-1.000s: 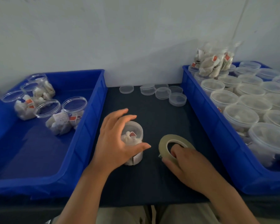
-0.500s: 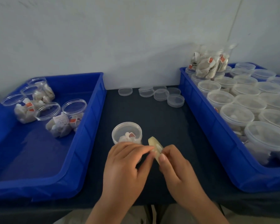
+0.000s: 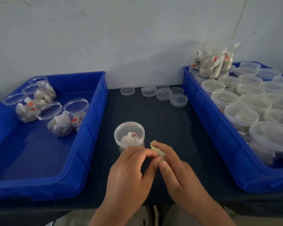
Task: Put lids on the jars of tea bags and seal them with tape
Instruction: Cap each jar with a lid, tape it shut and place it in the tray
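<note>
Hands close together over the front of the dark surface (image 3: 153,115), and it's all about the tape. The right hand (image 3: 178,173) has its fingers curled round the tape roll (image 3: 158,151), holding it edge-on to the camera, lifted clear of the surface. The left hand (image 3: 131,170) comes in from the other side, thumb and forefinger pinched against the near rim of the roll, the other fingers curled in behind. Whether a loose end of tape is between those fingertips is too small to tell.

Just beyond the left hand's knuckles stands the centre jar (image 3: 129,134), upright on the surface, clear cap on top, tea bags with a red tag visible through it. Neither hand touches it.

Out wide: the left blue bin (image 3: 91,128) holds a handful of tipped jars (image 3: 62,118), tea bags bunched inside them. The right blue bin (image 3: 203,111) is packed with rows of upright capped jars (image 3: 240,115), and at its far corner a few stacked jars (image 3: 212,62) rise above the rest, full of tea bags. Along the back of the surface, between the two bins and close to the wall, sits a scatter of loose lids (image 3: 163,94), some overlapping.
</note>
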